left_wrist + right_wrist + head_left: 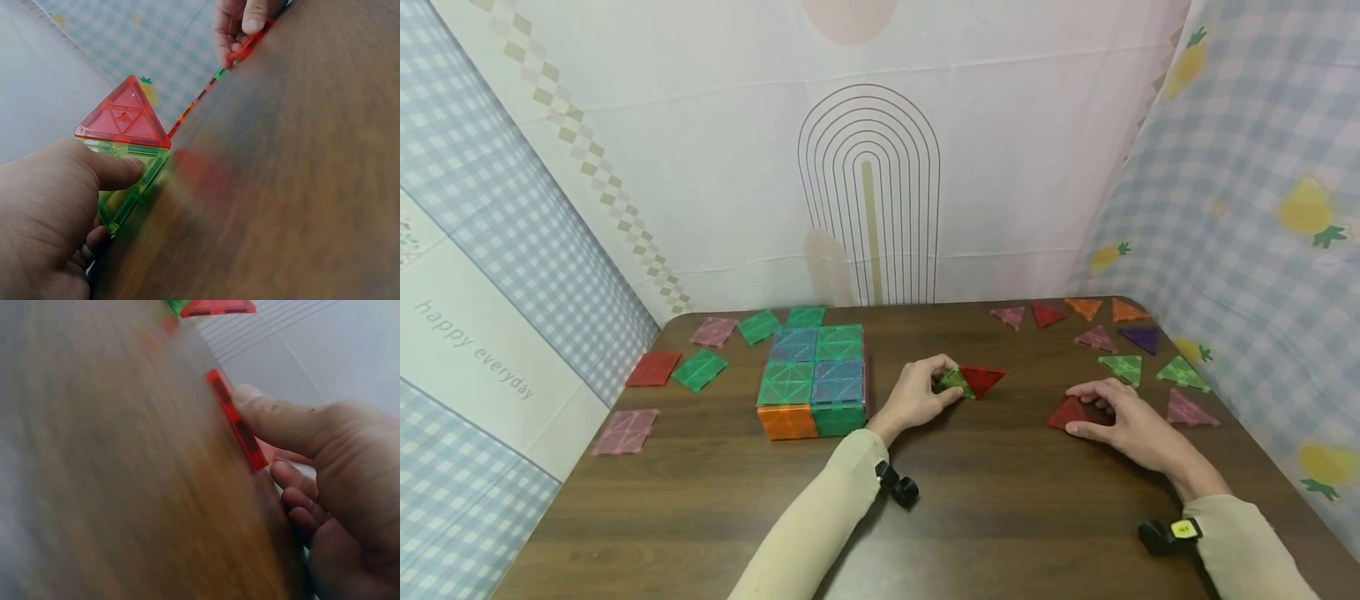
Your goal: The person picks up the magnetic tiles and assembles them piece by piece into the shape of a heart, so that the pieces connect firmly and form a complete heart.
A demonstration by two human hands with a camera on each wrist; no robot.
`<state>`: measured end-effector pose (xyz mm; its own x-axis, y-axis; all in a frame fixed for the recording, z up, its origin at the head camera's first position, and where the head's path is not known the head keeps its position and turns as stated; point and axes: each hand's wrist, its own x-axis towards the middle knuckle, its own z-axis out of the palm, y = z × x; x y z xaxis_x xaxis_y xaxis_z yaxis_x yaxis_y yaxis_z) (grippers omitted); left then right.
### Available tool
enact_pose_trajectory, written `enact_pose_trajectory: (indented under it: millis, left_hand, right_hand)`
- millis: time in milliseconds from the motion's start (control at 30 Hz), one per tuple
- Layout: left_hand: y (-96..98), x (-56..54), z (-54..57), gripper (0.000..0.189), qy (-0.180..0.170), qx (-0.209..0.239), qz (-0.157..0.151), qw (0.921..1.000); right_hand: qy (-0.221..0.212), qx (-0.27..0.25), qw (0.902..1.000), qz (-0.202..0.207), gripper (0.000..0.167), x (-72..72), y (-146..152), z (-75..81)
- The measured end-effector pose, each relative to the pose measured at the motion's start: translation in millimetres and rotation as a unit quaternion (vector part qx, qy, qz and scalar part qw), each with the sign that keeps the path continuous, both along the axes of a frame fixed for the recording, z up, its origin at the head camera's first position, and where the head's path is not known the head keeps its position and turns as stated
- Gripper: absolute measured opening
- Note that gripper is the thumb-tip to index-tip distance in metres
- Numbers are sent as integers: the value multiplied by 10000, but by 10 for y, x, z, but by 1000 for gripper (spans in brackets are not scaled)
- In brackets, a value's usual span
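Observation:
My left hand (917, 390) pinches a green translucent triangle tile (139, 192) between thumb and fingers. A red triangle tile (123, 115) is joined to that green one along an edge, and the pair stands just over the tabletop. Further right, my right hand (1123, 421) holds another red triangle tile (1066, 413) by its edges, thumb on the near side and fingers on the far side. Seen edge-on in the right wrist view, this red tile (240, 425) lies low at the table surface. The remaining fingers of that hand curl beneath the palm.
Left of my left hand stands a block (786, 383) built of green, blue and orange square tiles. Loose squares, such as a red one (653, 369), lie at the far left. Several loose triangles, including a purple one (1140, 338), are spread at the back right.

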<state>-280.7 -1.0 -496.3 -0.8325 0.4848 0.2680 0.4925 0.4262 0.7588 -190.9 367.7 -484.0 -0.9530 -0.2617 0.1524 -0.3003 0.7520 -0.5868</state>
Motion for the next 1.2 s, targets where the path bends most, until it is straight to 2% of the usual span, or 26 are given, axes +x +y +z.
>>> enact_pose_trajectory:
  millis: [167,333,467,833,1200]
  left_hand:
    - [-8,2,0,15,4,-17,-21,10000]
    - [-19,9,-15,15,-14,-61,-81,9999]
    - [-38,11,-32,15,-24,-70,-72,9999]
    - [-38,27,-45,15,41,-163,39,9999]
    - [-5,-14,-22,18,153,-25,80,9998]
  right_hand:
    - [368,-841,9958,5,51,-7,-104,-91]
    - [475,-1234,9912,-57,28,-22,-300,-169]
    - [481,-1231,9912,-85,15,-83,-456,-188]
    - [313,-1084,9936,-50,13,-337,-906,-192]
    - [339,-1009,9943,-22,16,-383,-959,-140]
